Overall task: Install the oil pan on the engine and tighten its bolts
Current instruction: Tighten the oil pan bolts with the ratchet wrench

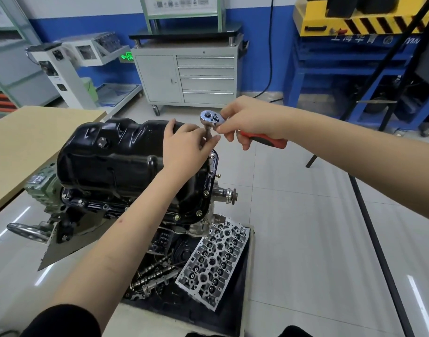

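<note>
My right hand (247, 120) grips a ratchet (212, 117) — polished chrome head, red handle — fingers curled round it. My left hand (184, 144) pinches the slim steel extension (207, 132) beneath the head, steadying it over a bolt (211, 156) on the flange. The oil pan (116, 154), glossy black and lumpy, sits atop the upturned engine (92, 205) — small bolts dot its rim.

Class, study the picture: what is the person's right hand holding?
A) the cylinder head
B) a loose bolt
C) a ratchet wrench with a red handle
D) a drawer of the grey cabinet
C: the right hand is wrapped around the ratchet wrench, its red grip jutting out behind the palm and its chrome head sitting above the oil pan flange, while the left hand steadies the extension below it.
</note>
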A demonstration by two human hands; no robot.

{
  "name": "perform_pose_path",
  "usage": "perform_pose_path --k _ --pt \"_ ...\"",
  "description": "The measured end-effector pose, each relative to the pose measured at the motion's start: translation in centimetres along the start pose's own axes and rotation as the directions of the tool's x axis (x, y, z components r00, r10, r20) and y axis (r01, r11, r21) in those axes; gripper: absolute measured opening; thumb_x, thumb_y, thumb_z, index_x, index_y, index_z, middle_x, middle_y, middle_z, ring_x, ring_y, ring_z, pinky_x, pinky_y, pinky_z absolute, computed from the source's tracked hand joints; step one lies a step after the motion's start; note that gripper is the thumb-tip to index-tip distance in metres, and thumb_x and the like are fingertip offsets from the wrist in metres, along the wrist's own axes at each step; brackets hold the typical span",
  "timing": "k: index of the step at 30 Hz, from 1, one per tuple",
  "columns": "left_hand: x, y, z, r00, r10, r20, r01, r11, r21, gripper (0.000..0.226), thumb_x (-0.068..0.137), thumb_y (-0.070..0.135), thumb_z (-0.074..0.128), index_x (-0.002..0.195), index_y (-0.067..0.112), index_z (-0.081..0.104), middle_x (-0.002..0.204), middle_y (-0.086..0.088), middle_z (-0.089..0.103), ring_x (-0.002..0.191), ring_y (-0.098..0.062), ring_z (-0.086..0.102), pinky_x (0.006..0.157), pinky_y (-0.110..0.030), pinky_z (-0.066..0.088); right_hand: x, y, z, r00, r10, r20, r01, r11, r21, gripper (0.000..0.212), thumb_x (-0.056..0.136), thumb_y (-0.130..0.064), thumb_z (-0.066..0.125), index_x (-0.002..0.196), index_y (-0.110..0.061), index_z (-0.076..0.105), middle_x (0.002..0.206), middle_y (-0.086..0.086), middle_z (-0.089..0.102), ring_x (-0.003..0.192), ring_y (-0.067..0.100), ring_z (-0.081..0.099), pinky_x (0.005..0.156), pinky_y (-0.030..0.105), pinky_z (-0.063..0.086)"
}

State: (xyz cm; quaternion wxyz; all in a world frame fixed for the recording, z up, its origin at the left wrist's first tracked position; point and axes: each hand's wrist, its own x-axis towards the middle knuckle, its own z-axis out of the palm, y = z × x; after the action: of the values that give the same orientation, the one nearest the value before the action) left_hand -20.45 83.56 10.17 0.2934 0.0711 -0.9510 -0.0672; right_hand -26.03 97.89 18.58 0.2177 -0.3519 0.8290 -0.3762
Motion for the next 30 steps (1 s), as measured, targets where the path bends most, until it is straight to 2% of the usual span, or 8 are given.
perform_pose_path --k 7,11,16,18,20,23,27,30 --pt "-0.3 -0.6 -1.4 0.971 0.101 0.218 -0.093 0.994 -0.050 0.037 0.076 0.047 0.066 0.103 0.022 0.068 0.110 0.000 0.065 0.130 -0.009 0.036 0.111 -0.037 -0.007 -1.7 -0.4 -1.8 1.000 -0.025 0.015 0.024 0.997 0.076 0.011 0.089 -0.012 0.055 0.087 -0.002 0.057 0.055 -0.002 0.055 0.038 0.010 0.045 0.046 0.023 0.051" --pt "-0.4 -0.6 -1.3 0.961 0.118 0.251 -0.133 0.990 0.045 0.030 0.081 0.043 0.062 0.094 0.017 0.069 0.112 0.001 0.064 0.132 -0.005 0.032 0.112 -0.038 -0.008 -2.8 -0.6 -3.1 0.998 -0.053 0.018 0.050 0.987 0.153 0.015 0.090 -0.017 0.056 0.080 -0.006 0.055 0.052 -0.005 0.056 0.037 0.009 0.044 0.044 0.022 0.049" --pt "-0.4 -0.3 -1.8 0.965 0.089 0.249 -0.081 0.996 -0.041 0.031 0.082 0.041 0.062 0.080 0.010 0.068 0.101 0.001 0.066 0.127 -0.004 0.039 0.111 -0.033 -0.009 -3.5 -0.4 -2.5 0.986 -0.112 -0.123 0.117 0.993 0.034 0.014 0.091 -0.048 0.045 0.087 -0.037 0.053 0.057 -0.004 0.060 0.036 0.009 0.049 0.043 0.019 0.049" --pt "-0.6 -0.3 -2.1 0.958 0.096 0.272 -0.079 0.994 -0.071 0.033 0.084 0.040 0.060 0.063 0.016 0.056 0.079 0.007 0.061 0.119 -0.005 0.047 0.111 -0.035 -0.010 -3.4 -0.2 -2.3 0.974 -0.151 -0.168 0.149 0.988 -0.026 0.014 0.094 -0.045 0.039 0.090 -0.039 0.051 0.059 -0.002 0.059 0.035 0.008 0.048 0.041 0.016 0.045" --pt "-0.8 0.0 -2.3 0.956 0.095 0.276 -0.071 0.993 -0.096 0.042 0.086 0.040 0.057 0.054 0.019 0.040 0.059 0.010 0.047 0.092 -0.013 0.058 0.111 -0.033 -0.010 -3.4 -0.1 -2.4 0.969 -0.168 -0.179 0.160 0.985 -0.058 0.017 0.096 -0.043 0.037 0.097 -0.035 0.052 0.058 -0.003 0.058 0.035 0.008 0.047 0.043 0.017 0.044" --pt "-1.0 0.2 -2.4 0.956 0.090 0.279 -0.072 0.995 -0.075 0.041 0.087 0.042 0.055 0.058 0.015 0.045 0.054 0.007 0.044 0.071 -0.017 0.056 0.109 -0.026 -0.012 -3.5 0.1 -2.4 0.970 -0.186 -0.158 0.174 0.981 -0.091 0.020 0.096 -0.043 0.036 0.094 -0.034 0.054 0.054 -0.006 0.056 0.035 0.009 0.044 0.046 0.018 0.043" --pt "-1.3 0.4 -2.4 0.938 0.124 0.323 -0.122 0.992 -0.028 0.042 0.087 0.042 0.055 0.055 0.017 0.045 0.074 0.003 0.061 0.088 -0.013 0.058 0.111 -0.035 -0.014 -3.3 0.1 -1.3 0.971 -0.206 -0.123 0.193 0.975 -0.113 0.023 0.094 -0.046 0.041 0.102 -0.030 0.055 0.052 -0.007 0.053 0.033 0.008 0.043 0.039 0.014 0.040" --pt "-1.9 0.9 -2.3 0.917 0.111 0.382 -0.143 0.988 0.057 0.031 0.087 0.044 0.053 0.067 0.021 0.059 0.105 0.002 0.064 0.121 -0.009 0.045 0.110 -0.042 -0.018 -3.2 0.4 -0.3 0.971 -0.217 -0.105 0.202 0.970 -0.133 0.020 0.091 -0.047 0.045 0.097 -0.031 0.057 0.053 -0.007 0.053 0.033 0.007 0.043 0.037 0.012 0.038"
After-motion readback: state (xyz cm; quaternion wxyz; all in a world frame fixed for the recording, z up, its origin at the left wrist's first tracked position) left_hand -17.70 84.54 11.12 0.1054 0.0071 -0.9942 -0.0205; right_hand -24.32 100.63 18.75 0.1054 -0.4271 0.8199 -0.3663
